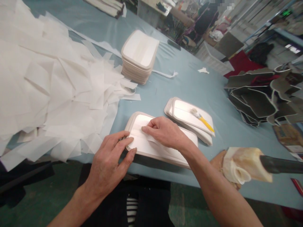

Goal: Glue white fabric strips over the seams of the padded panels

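Currently I see the left hand (111,154) resting, its grip loosely spread, on the left end of the near panel stack (144,145). Over that stack, the right hand (163,130) has a narrow grip; whether anything is pinched, I cannot tell. Just beyond, right, a yellow-handled brush (204,122) lies on the smaller panel stack (186,109). Farther left stands a taller panel stack (139,50).

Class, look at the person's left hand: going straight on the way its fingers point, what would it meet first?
Sliding over the white panel it touches, the left hand would probably meet the right hand first, though depth is hard to judge.
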The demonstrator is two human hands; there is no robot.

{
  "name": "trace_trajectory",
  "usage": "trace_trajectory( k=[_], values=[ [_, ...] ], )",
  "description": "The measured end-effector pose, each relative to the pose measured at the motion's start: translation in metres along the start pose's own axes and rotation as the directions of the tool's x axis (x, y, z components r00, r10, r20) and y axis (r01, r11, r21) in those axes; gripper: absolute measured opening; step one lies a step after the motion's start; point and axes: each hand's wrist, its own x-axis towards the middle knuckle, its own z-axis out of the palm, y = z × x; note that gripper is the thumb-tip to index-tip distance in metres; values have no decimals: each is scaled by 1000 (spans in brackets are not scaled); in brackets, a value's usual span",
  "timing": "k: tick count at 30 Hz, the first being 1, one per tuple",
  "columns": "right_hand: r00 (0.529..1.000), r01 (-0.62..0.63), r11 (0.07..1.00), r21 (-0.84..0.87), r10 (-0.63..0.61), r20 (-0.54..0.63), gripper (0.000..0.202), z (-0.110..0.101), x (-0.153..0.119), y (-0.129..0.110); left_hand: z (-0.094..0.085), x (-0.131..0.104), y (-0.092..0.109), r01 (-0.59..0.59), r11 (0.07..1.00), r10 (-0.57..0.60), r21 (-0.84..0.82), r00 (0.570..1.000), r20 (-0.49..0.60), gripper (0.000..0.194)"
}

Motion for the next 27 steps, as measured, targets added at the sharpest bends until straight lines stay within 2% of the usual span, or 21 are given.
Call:
trace_trajectory(
  k=[11,16,20,24,27],
  values=[
    [1000,-29,1000,-8,29,-5,31,2,-2,0,-1,1,-2,14,1000,-14,-11,1000,9,23],
    [1000,-20,1000,-10,20,-20,31,1,-1,1,-6,9,-8,125,987,-125,-105,992,7,17],
    [1000,-10,999,-33,9,-24,33,0,-2,1,-5,34,-15,224,959,-230,-170,973,-15,17],
    [999,-15,1000,-25,14,-32,32,0,-4,0,3,60,-18,264,941,-244,-213,963,115,19],
    [999,-5,1000,-7,4,-37,32,0,-4,1,5,69,-18,277,942,-233,-188,945,228,23]
  ],
)
